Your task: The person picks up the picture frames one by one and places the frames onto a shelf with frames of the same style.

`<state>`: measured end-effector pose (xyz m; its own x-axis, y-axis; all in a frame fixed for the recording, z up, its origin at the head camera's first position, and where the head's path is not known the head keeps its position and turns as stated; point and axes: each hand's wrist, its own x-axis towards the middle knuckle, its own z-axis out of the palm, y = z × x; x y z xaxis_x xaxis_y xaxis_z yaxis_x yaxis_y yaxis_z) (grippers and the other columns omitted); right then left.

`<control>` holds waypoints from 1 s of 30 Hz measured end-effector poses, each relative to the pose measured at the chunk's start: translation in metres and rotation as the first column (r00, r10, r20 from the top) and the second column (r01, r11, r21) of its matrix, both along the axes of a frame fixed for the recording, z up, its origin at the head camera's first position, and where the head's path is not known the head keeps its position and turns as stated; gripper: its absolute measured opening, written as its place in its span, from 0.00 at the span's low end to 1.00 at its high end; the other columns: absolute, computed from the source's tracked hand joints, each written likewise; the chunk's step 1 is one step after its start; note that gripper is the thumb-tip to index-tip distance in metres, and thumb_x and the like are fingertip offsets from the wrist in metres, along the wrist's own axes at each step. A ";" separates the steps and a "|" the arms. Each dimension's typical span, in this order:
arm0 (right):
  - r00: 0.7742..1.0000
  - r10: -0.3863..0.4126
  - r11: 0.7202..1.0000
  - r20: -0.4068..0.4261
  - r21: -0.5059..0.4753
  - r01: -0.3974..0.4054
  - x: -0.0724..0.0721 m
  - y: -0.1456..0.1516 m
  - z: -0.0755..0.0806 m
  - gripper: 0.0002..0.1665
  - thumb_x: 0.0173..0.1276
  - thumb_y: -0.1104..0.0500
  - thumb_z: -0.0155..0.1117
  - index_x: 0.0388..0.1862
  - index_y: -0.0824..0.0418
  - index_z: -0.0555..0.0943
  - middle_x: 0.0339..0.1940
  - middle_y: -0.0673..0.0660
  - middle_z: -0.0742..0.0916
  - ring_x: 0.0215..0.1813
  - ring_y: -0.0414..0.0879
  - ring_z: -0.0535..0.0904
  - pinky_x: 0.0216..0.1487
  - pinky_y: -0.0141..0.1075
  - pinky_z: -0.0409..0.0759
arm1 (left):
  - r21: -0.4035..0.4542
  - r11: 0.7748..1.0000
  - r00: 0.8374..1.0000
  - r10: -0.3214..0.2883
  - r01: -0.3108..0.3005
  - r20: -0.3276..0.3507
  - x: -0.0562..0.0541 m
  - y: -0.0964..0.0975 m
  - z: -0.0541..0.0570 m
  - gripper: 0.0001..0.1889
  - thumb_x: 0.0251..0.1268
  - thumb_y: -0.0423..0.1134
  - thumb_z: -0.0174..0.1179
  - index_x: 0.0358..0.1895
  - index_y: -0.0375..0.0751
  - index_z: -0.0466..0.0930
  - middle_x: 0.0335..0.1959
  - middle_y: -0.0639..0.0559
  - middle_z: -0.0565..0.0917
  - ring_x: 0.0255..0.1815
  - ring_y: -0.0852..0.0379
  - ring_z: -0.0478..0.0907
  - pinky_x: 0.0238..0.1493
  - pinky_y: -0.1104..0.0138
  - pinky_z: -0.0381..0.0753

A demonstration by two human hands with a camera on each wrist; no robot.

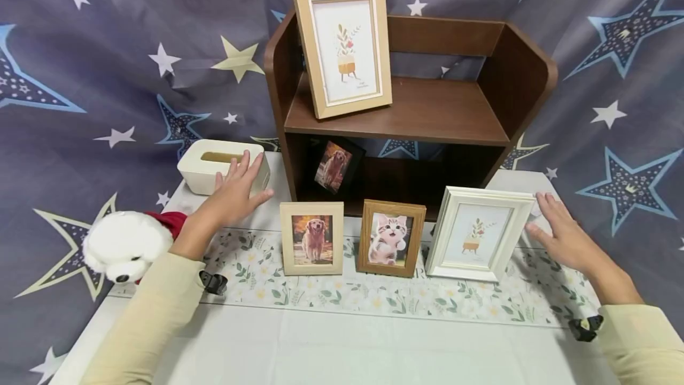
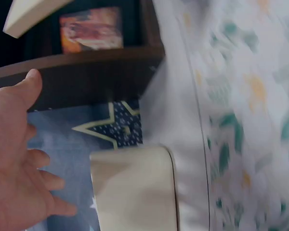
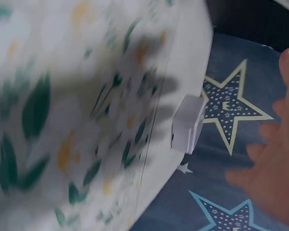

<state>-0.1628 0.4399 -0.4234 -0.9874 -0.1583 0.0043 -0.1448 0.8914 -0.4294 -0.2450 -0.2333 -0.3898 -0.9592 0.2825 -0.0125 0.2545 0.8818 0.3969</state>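
My left hand, its fingers spread, is over the right end of the white tissue box in the head view. In the left wrist view the left hand holds nothing, with the box beyond it. To the right, my right hand hovers with straight fingers beside the white photo frame. Nothing is in the right hand in the right wrist view, where a small white block-like object stands on the table. Between the hands stand a light wood dog photo frame and a brown kitten photo frame.
A dark brown two-tier shelf stands behind, with a tan plant-picture frame on top and a tilted dark dog photo frame below. A white plush dog sits left. A floral runner crosses the white table.
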 end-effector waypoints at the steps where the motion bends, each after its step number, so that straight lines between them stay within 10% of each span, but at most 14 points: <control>1: 1.000 -0.001 0.999 -0.007 -0.044 0.001 0.001 -0.001 0.002 0.46 0.83 0.47 0.47 0.85 0.57 0.35 0.83 0.74 0.45 0.80 0.79 0.41 0.69 0.80 0.46 | 0.058 0.998 1.000 -0.004 0.005 -0.018 -0.002 0.001 0.000 0.47 0.77 0.59 0.52 0.85 0.46 0.34 0.84 0.35 0.32 0.83 0.28 0.32 0.78 0.28 0.34; 5: 0.997 -0.003 0.961 -0.081 -0.275 -0.019 0.005 -0.006 0.006 0.44 0.83 0.55 0.51 0.86 0.52 0.40 0.83 0.59 0.64 0.76 0.38 0.69 0.69 0.36 0.78 | 0.264 0.964 0.996 0.013 0.010 -0.086 -0.007 0.006 0.003 0.46 0.77 0.50 0.56 0.84 0.41 0.37 0.84 0.35 0.43 0.82 0.31 0.51 0.80 0.38 0.54; 8: 0.988 0.031 0.853 -0.151 -0.512 -0.105 0.008 -0.012 0.004 0.42 0.80 0.67 0.50 0.86 0.54 0.45 0.73 0.39 0.74 0.60 0.16 0.73 0.50 0.14 0.79 | 0.375 0.927 0.995 0.044 -0.006 -0.093 -0.009 0.010 0.006 0.45 0.76 0.50 0.57 0.84 0.44 0.39 0.84 0.38 0.50 0.77 0.32 0.63 0.77 0.42 0.64; 13: 0.975 0.053 0.657 -0.216 -0.728 -0.197 0.014 -0.025 0.002 0.44 0.76 0.75 0.50 0.85 0.55 0.50 0.65 0.32 0.78 0.57 0.26 0.82 0.45 0.23 0.86 | 0.524 0.852 0.998 0.043 -0.014 -0.044 -0.013 0.022 0.013 0.47 0.75 0.51 0.60 0.85 0.49 0.38 0.83 0.40 0.54 0.76 0.35 0.67 0.73 0.43 0.71; 19: 0.973 0.028 0.631 -0.231 -0.750 -0.196 0.024 -0.038 -0.004 0.49 0.71 0.78 0.55 0.85 0.58 0.50 0.61 0.34 0.83 0.52 0.27 0.85 0.46 0.20 0.84 | 0.624 0.781 0.999 0.018 0.009 -0.037 -0.016 0.041 0.024 0.48 0.72 0.47 0.63 0.85 0.51 0.39 0.83 0.41 0.56 0.76 0.36 0.67 0.70 0.44 0.75; 30: 0.964 -0.071 0.757 -0.256 -0.643 -0.115 0.026 -0.053 -0.013 0.55 0.67 0.78 0.63 0.85 0.50 0.50 0.54 0.30 0.85 0.46 0.26 0.86 0.37 0.23 0.86 | 0.664 0.741 0.974 0.063 0.101 -0.219 -0.023 0.060 0.034 0.45 0.69 0.35 0.66 0.83 0.53 0.50 0.72 0.35 0.72 0.70 0.39 0.72 0.73 0.45 0.72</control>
